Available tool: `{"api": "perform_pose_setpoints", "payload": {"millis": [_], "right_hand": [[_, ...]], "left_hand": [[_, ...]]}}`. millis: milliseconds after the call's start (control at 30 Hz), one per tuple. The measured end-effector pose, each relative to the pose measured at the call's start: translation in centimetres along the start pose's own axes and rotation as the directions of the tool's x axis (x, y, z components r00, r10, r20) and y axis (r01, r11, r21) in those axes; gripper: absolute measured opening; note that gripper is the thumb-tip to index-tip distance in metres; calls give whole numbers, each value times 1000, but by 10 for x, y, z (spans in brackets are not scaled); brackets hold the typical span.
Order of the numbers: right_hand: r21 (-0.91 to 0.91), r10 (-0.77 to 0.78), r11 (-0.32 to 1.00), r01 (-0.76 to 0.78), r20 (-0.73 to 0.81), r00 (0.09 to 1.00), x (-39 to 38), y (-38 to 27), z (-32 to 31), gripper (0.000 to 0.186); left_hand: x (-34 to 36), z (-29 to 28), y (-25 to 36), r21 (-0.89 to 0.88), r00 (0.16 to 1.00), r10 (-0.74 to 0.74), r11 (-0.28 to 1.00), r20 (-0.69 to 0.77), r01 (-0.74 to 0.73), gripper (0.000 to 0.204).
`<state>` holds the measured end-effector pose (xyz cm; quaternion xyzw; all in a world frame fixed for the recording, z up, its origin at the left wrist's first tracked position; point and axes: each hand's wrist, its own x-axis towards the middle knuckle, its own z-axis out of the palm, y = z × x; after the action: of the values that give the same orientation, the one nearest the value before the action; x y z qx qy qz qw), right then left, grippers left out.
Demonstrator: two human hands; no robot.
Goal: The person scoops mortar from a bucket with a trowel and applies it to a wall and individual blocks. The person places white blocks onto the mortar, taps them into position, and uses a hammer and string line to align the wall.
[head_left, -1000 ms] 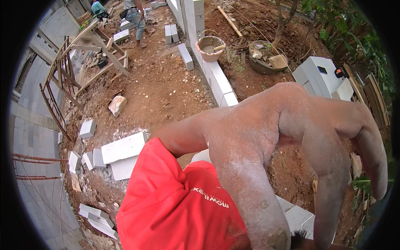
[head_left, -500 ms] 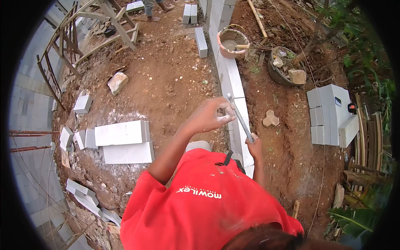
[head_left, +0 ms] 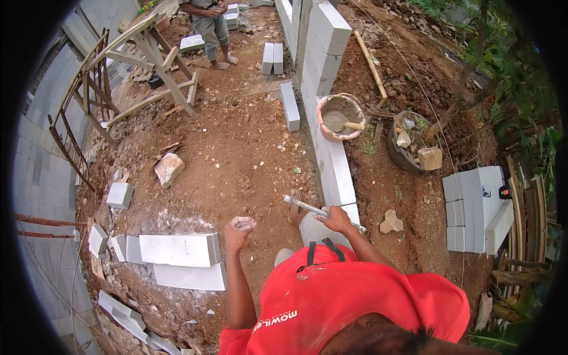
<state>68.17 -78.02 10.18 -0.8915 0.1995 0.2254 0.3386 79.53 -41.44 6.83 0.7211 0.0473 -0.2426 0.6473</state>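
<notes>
Reddish-brown soil forms the ground [head_left: 236,139], the base for nearly everything here. Across it runs a low wall [head_left: 342,186] of pale blocks, climbing at its far end to a taller section. Toward the ground's right edge, well apart from the wall, a stack of blocks [head_left: 473,207] sits with faces together, likely to keep them steady and compact. Between wall and stack, a dark tub [head_left: 397,151] holds stone chunks, its deep sides presumably keeping them from scattering.

A pinkish bucket [head_left: 326,133] stands on the wall's top, just beside the taller section; up there its mortar is probably easier to reach than from the ground. A grey bar [head_left: 305,205], apparently metal, slants before the person, its right end above the wall's near stretch, its left out over the soil. The right grip [head_left: 336,220] is wrapped around it, nearer the right end, perhaps for control. The left grip [head_left: 239,231] is raised beyond the wall's left edge, fingers curled; I cannot tell whether it is fully closed or hides something. Smallest, a wooden handle [head_left: 354,126] leans across the bucket's rim, seemingly to stay clean.
</notes>
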Motion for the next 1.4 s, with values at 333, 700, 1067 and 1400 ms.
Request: {"api": "perform_pose_setpoints", "payload": {"millis": [333, 700, 1067, 1400], "right_hand": [[35, 37, 999, -36, -36, 999, 220, -10, -79, 56], [449, 10, 891, 70, -175, 985, 415, -104, -197, 33], [601, 447, 736, -312, -86, 890, 643, -94, -210, 24], [829, 580, 385, -405, 125, 805, 804, -139, -280, 18]], "left_hand": [[59, -53, -171, 239, 816, -565, 781, -123, 577, 14], [244, -40, -102, -38, 812, -525, 844, -253, 534, 21], [688, -86, 96, 692, 924, -371, 644, -89, 326, 16], [1027, 90, 527, 430, 844, 439, 727, 308, -536, 18]]}}
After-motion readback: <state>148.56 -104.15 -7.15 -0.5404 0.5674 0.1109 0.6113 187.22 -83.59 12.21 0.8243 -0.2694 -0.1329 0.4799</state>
